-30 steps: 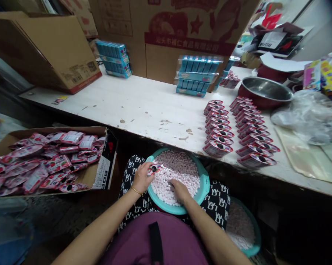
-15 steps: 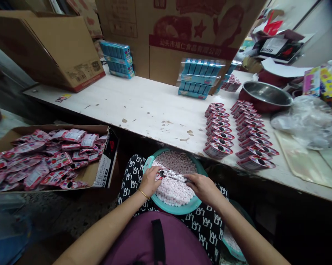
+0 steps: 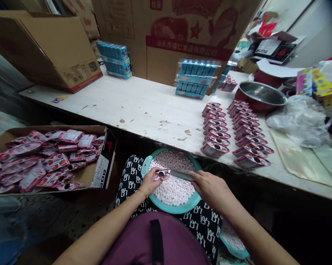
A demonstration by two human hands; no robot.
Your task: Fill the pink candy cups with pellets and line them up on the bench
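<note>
My left hand (image 3: 149, 184) grips a small red-and-white candy packet (image 3: 162, 175) with a dark round hole in its top. In my right hand (image 3: 210, 185) is a narrow grey scoop (image 3: 182, 176), its far end against the packet. No candies show along the scoop now. Both hands are over a teal basin (image 3: 175, 209) resting on my lap. Small white-pink candies (image 3: 173, 191) fill the basin, looking darker in the shade at its far side.
An open carton (image 3: 106, 162) of similar packets stands left. Filled-looking packet rows (image 3: 250, 141) line the table (image 3: 144, 114) at right, near a steel bowl (image 3: 261, 94) and plastic bags (image 3: 298, 117). Blue boxed packs (image 3: 196, 79) stand before a large carton (image 3: 163, 62). Another teal basin (image 3: 235, 252) sits below.
White candies lay along the scoop earlier; now it looks bare. The scoop's end has stayed at the packet, which is tilted more into view. The whole view has shifted slightly.
</note>
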